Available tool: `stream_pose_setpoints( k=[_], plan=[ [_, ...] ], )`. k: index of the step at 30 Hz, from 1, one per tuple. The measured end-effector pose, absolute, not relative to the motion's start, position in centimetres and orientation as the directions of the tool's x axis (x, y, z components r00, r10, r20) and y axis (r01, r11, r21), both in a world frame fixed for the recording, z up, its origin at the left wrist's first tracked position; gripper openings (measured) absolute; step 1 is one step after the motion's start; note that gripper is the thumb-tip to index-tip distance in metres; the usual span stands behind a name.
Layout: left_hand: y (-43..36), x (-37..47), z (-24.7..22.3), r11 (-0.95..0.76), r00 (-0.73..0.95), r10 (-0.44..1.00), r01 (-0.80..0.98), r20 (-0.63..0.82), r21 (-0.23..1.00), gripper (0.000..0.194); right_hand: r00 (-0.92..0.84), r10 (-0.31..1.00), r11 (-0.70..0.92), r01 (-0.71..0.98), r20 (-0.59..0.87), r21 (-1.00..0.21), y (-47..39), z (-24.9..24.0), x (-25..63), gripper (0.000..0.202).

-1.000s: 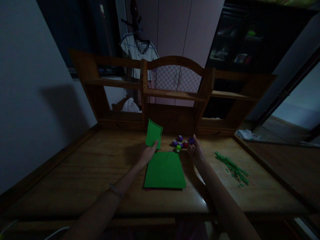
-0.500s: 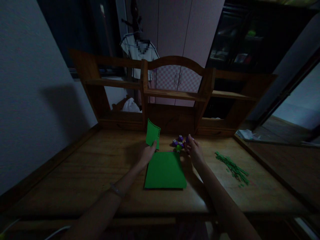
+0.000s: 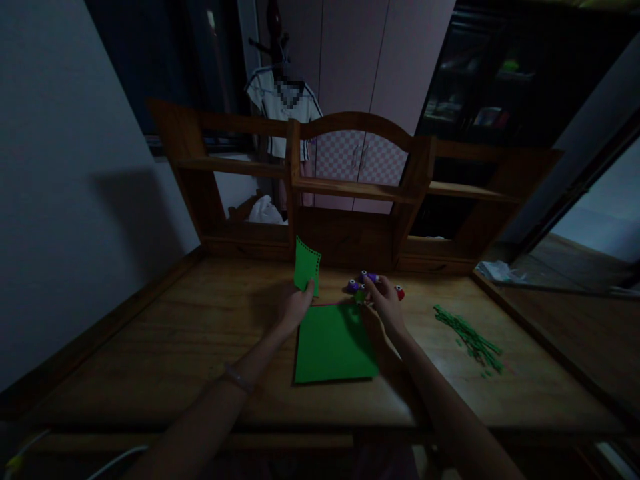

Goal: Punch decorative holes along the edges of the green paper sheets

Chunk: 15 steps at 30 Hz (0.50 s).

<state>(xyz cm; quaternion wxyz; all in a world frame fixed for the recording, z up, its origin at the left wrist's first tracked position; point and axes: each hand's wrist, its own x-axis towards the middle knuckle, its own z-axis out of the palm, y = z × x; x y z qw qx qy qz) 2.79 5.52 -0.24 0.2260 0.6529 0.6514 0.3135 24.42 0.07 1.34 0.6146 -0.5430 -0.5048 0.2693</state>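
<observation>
My left hand [image 3: 296,305] pinches the lower end of a small green card [image 3: 306,267] with a dotted border, held upright. A larger green sheet [image 3: 336,343] lies flat on the desk between my forearms. Behind it sit small purple bottles with white tops [image 3: 353,285] and a green one [image 3: 359,296]. My right hand [image 3: 387,303] has its fingers drawn together among these bottles; what lies between the fingertips is too small and dark to tell. A red bottle [image 3: 399,293] shows just beyond that hand.
Thin green strips [image 3: 469,339] lie in a loose pile on the right of the wooden desk [image 3: 200,340]. A wooden shelf unit [image 3: 350,191] stands along the back edge. Clear plastic [image 3: 500,271] rests past the right rim.
My right hand has moved slightly left and nearer the bottles, and a red bottle now shows beside it. My left hand still holds the card. The view has shifted slightly.
</observation>
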Motion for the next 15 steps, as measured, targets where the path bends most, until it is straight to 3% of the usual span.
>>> stream_pose_setpoints(
  k=[6, 10, 15],
  plan=[
    [4.7, 2.3, 0.9, -0.092, -0.011, 0.979, 0.865, 0.201, 0.493, 0.055, 0.239, 0.878, 0.328, 0.327, 0.414, -0.886, -0.8, 2.4, 23.0, 0.034],
    [4.1, 1.9, 1.1, -0.190, 0.100, 0.958, 0.924, 0.269, 0.331, 0.036, 0.206, 0.876, 0.317, 0.438, 0.437, -0.842, -1.2, 2.3, 22.7, 0.031],
    [3.7, 2.0, 1.4, -0.234, 0.165, 0.954, 0.930, 0.249, 0.282, 0.025, 0.179, 0.883, 0.310, 0.473, 0.435, -0.825, -1.1, 2.0, 22.9, 0.029]
  ],
)
